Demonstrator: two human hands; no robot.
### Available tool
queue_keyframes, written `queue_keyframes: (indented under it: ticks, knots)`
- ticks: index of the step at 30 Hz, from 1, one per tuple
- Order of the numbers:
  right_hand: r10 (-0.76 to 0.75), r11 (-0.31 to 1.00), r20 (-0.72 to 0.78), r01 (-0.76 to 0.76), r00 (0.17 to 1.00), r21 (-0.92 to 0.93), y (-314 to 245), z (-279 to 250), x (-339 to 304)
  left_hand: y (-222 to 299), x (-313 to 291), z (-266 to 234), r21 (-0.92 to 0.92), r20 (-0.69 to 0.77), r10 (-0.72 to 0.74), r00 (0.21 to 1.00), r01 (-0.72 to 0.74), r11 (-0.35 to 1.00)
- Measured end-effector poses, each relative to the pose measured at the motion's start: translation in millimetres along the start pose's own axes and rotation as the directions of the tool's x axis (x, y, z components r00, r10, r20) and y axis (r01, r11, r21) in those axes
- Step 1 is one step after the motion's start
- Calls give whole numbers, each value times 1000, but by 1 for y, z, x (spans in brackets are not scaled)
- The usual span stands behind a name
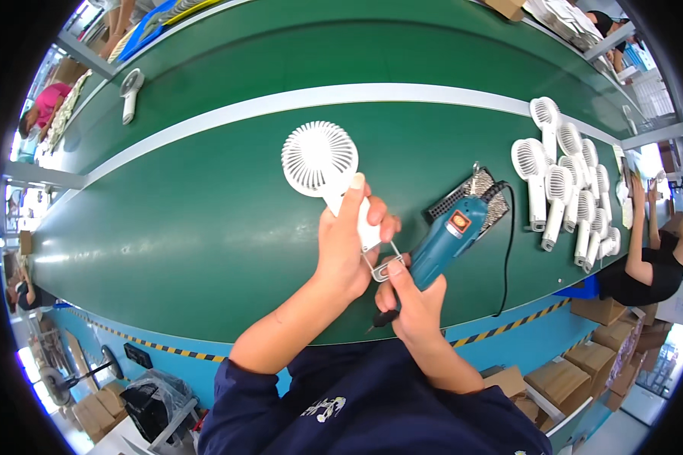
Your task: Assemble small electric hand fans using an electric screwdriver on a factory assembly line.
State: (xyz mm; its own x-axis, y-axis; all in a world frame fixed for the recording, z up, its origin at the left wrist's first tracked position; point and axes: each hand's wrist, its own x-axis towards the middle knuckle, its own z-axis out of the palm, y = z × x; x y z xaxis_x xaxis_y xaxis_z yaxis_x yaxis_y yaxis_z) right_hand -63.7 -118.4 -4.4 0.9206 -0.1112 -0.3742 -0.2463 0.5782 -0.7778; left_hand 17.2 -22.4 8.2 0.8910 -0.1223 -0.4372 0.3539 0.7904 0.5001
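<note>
A white handheld fan [320, 161] is gripped by its handle in my left hand [345, 243], its round grille pointing away from me. My right hand [417, 303] is closed around a teal electric screwdriver [442, 244] with a red switch and a black cord. The black tip of the screwdriver points down and left, near the table's front edge. At the lower end of the fan's handle, my right thumb and fingers also touch a thin loop-shaped piece [383, 269]. Whether it is wire or clear plastic, I cannot tell.
A dark perforated tray [496, 210] lies partly behind the screwdriver on the green table [205, 227]. Several white handheld fans [558, 189] are piled at the right. One more fan [130, 95] lies far left beyond the white strip [341, 94]. A co-worker [653, 262] sits at right.
</note>
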Motion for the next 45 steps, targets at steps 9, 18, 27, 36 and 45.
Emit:
queue_keyframes:
  ticks: [9, 18, 27, 36, 45]
  knots:
    - [-27, 999, 120, 31, 992, -34, -5, -8, 0, -1, -5, 1, 20, 77, -11, 997, 9, 1000]
    - [-71, 996, 106, 77, 992, -54, -5, -9, 6, -14, -15, 6, 122, 81, -40, 996, 30, 992]
    - [49, 994, -3, -49, 999, -101, -7, -19, 2, -29, -11, 3, 138, 143, 11, 990, -31, 990]
    - [-8, 997, 194, -8, 981, 78, 11, -21, -1, -29, -24, 8, 149, 138, 145, 980, -165, 975]
    - [-46, 997, 236, 32, 971, 63, 2, -19, -14, -11, -19, 22, 101, 50, 151, 987, -155, 983]
